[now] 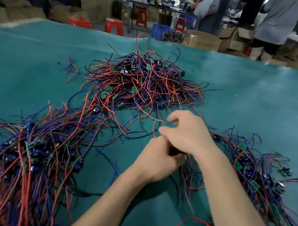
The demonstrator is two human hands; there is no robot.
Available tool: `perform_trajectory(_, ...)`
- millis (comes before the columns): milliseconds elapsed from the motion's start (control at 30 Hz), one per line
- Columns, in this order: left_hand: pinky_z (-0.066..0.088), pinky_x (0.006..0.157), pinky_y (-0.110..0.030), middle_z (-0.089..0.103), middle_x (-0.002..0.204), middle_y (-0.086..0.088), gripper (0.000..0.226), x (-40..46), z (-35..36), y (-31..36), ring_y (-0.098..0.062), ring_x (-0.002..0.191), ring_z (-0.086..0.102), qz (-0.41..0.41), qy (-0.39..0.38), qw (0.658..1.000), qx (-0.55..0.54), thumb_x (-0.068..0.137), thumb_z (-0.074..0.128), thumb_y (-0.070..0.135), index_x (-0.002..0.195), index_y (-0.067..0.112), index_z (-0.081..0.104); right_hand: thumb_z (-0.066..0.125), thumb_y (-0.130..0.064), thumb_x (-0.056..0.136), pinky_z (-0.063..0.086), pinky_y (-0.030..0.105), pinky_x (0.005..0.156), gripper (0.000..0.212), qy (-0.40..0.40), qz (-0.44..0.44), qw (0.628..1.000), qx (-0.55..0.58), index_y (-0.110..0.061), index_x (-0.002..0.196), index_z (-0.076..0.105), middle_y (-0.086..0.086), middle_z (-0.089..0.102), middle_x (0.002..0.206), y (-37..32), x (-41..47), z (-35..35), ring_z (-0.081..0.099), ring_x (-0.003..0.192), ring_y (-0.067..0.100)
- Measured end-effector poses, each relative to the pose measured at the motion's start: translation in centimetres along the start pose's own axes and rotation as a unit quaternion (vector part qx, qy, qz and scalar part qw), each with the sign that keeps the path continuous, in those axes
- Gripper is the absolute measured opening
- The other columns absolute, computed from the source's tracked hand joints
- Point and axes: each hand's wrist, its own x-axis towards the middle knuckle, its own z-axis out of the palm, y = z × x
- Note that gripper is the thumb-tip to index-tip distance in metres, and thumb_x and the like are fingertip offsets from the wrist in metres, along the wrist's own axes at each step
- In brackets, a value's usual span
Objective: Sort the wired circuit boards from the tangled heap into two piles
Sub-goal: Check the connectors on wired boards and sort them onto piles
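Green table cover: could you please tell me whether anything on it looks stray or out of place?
A few loose red and blue wires lie alone on the green table cover, left of the central tangled heap of wired circuit boards, belonging to no pile.

I see both hands meet over the green table cover (35,68): my left hand (156,162) grips a dark bundle of wires, my right hand (186,132) pinches a red wire (153,131). The tangled heap (145,81) lies beyond, a pile (28,153) left, another pile (255,173) right
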Motion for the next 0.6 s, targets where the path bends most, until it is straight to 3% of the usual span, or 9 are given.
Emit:
perform_trajectory(67,0.052,0.070,-0.043,0.070,0.080,-0.017,0.013,0.1,-0.2,-0.4,-0.033,0.073,0.062,0.003,-0.014,1.000,0.018,0.082,0.064,0.018,0.083,0.006,0.068,0.072,-0.031,0.086,0.051,0.040,0.101,0.030,-0.010,0.051,0.999,0.005,-0.025,0.115,0.072,0.004,0.072,0.120,0.8,0.3,0.6,0.065,0.116,0.028)
perform_trajectory(100,0.052,0.070,-0.041,0.070,0.078,-0.015,0.011,0.2,-0.2,-0.5,-0.029,0.069,0.060,-0.006,-0.017,0.999,0.031,0.083,0.065,0.017,0.083,0.007,0.070,0.072,-0.026,0.086,0.051,0.039,0.102,0.025,-0.011,0.060,0.998,0.026,-0.026,0.111,0.074,0.004,0.074,0.118,1.5,0.6,0.8,0.066,0.115,0.026)
perform_trajectory(200,0.048,0.062,-0.032,0.067,0.068,-0.009,0.019,0.0,-0.3,-0.5,-0.013,0.057,0.049,-0.013,-0.026,0.999,0.026,0.076,0.058,0.024,0.081,0.012,0.073,0.074,-0.013,0.082,0.054,0.037,0.098,0.017,-0.010,0.062,0.994,0.090,-0.029,0.085,0.076,-0.002,0.079,0.098,2.7,0.9,0.6,0.071,0.103,0.021)
perform_trajectory(300,0.044,0.053,-0.026,0.067,0.064,-0.007,0.022,0.0,-0.5,-0.2,-0.014,0.050,0.051,-0.047,-0.008,0.998,-0.027,0.071,0.053,0.021,0.076,0.015,0.073,0.074,-0.003,0.078,0.057,0.035,0.090,0.021,-0.002,0.077,0.979,0.191,-0.024,0.082,0.077,-0.001,0.079,0.087,3.7,0.5,0.6,0.073,0.089,0.017)
perform_trajectory(367,0.043,0.049,-0.022,0.065,0.063,-0.008,0.018,0.2,-0.5,-0.2,-0.017,0.047,0.054,-0.073,0.016,0.994,-0.074,0.077,0.053,0.010,0.073,0.014,0.070,0.075,0.002,0.081,0.057,0.034,0.076,0.022,0.048,0.065,0.949,0.304,-0.020,0.084,0.078,0.002,0.077,0.081,4.1,-0.3,0.2,0.070,0.078,0.018)
perform_trajectory(467,0.047,0.045,-0.024,0.068,0.073,-0.009,0.024,0.3,-0.5,-0.2,-0.017,0.059,0.062,-0.100,0.024,0.982,-0.156,0.092,0.047,0.000,0.082,0.009,0.067,0.073,0.008,0.085,0.057,0.028,0.063,0.021,0.117,0.038,0.864,0.487,-0.012,0.090,0.078,0.006,0.075,0.080,4.4,-1.9,-1.1,0.069,0.072,0.018)
perform_trajectory(533,0.048,0.045,-0.023,0.073,0.079,-0.012,0.023,0.2,-0.6,0.0,-0.018,0.069,0.069,-0.095,0.004,0.973,-0.211,0.102,0.044,0.009,0.091,0.008,0.064,0.071,0.010,0.085,0.057,0.023,0.061,0.023,0.098,0.017,0.807,0.581,-0.011,0.090,0.078,0.006,0.077,0.083,4.2,-3.2,-1.2,0.071,0.072,0.015)
perform_trajectory(600,0.047,0.045,-0.022,0.075,0.082,-0.015,0.031,0.1,-0.8,0.4,-0.021,0.071,0.072,-0.101,-0.022,0.959,-0.264,0.107,0.040,0.026,0.093,0.012,0.064,0.072,0.011,0.083,0.055,0.019,0.063,0.025,0.110,0.005,0.815,0.568,-0.013,0.089,0.078,0.005,0.078,0.085,3.9,-4.4,-0.3,0.073,0.076,0.012)
